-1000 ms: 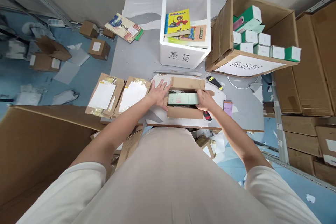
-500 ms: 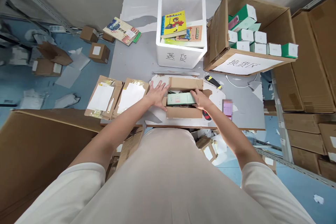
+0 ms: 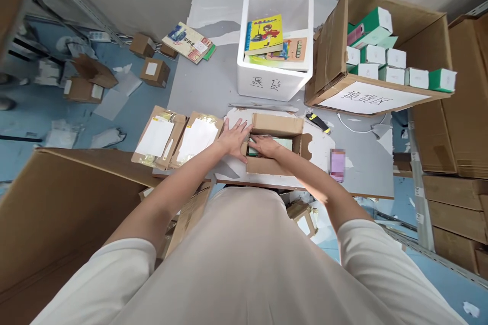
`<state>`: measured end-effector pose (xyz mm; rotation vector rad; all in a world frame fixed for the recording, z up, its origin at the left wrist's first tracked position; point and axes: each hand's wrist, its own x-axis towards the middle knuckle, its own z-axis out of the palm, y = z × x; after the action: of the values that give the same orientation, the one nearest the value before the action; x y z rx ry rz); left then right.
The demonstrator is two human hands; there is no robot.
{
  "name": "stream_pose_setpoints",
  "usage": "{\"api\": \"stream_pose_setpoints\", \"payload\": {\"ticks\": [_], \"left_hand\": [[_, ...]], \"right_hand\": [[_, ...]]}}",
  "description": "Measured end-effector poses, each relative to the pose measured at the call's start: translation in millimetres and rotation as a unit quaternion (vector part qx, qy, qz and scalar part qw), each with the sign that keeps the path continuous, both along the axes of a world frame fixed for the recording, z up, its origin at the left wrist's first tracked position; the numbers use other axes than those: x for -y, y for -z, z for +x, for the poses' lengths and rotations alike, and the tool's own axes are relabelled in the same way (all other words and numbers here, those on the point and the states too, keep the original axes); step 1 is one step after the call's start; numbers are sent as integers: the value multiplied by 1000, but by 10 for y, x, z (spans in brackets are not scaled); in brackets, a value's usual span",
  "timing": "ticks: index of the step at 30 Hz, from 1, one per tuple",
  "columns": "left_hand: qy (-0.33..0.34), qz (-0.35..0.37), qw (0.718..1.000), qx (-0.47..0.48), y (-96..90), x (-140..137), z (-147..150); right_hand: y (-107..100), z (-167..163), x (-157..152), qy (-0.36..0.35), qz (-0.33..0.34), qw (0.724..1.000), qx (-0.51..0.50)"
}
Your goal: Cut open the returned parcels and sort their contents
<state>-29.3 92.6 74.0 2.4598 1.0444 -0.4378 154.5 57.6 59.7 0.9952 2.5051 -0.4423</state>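
A small open carton (image 3: pixel 261 166) lies near the table's front edge with its long flaps folded outward. My left hand (image 3: pixel 234 138) is spread open against the carton's left end, thumb toward the front. Inside, a pale green box (image 3: pixel 285 144) sits low, partly covered by my right hand (image 3: pixel 267 146). The right hand's fingers point left, stretched out and lying over the left part of that green box. What lies beneath the box is hidden.
A white foam bin (image 3: pixel 274 81) with books and a large carton (image 3: pixel 324 56) of green-and-white boxes stand behind. A utility knife (image 3: pixel 318 123) and a phone (image 3: pixel 337 165) lie right. Two labelled parcels (image 3: pixel 200 139) lie left; loose books (image 3: pixel 188 43) sit farther back.
The pale green box has gone down deeper into the small carton. My right hand has moved left from the box's right end to its left part. My left hand keeps its place.
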Motion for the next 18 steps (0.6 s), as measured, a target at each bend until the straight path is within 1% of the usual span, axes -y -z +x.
{"api": "stream_pose_setpoints", "payload": {"ticks": [3, 5, 7, 9, 11, 12, 15, 18], "left_hand": [[-8, 1, 1000, -8, -30, 0, 28], [-17, 4, 1000, -17, -47, 6, 57], [-22, 9, 999, -22, -60, 20, 84], [-26, 15, 999, -24, -74, 42, 100], [-31, 16, 999, -27, -97, 66, 103], [-32, 14, 999, -29, -112, 77, 103], [-35, -16, 999, -37, -169, 109, 132], [-58, -55, 996, -45, -216, 152, 230]], "right_hand": [[76, 27, -29, 5, 10, 1000, 19], [49, 124, -43, 11, 16, 1000, -1], [-32, 260, -56, 16, 21, 998, -65], [-133, 425, -47, 28, 33, 988, -151], [-220, 611, 7, 58, 60, 974, -213], [-252, 708, 52, 78, 79, 968, -227], [-304, 959, 214, 144, 147, 955, -213], [-328, 1056, 314, 162, 183, 955, -170]]}}
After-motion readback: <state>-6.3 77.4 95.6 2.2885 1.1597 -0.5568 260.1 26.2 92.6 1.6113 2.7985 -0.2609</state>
